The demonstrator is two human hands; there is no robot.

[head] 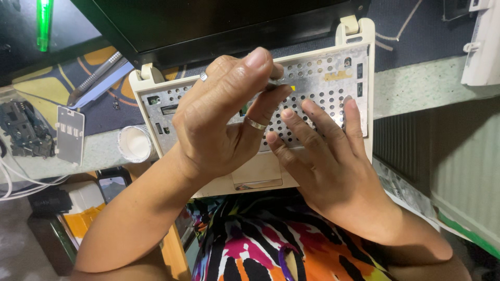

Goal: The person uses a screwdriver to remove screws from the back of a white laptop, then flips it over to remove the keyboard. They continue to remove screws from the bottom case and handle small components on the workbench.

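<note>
A: Where's the cream laptop base (323,78)?
B: Centre, overhanging the table edge (416,86) at three o'clock.
A: And the hands?
B: Left hand (219,119) pinches something small, unclear what, over the perforated plate; right hand (328,156) lies flat, fingers spread. Free room lies toward four o'clock.

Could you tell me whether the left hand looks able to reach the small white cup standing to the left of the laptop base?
Probably yes. The left hand is raised over the laptop base, and the white cup stands just left of its wrist with nothing between them. The hand's fingertips seem pinched on something small, so the grip may not be free.
</note>
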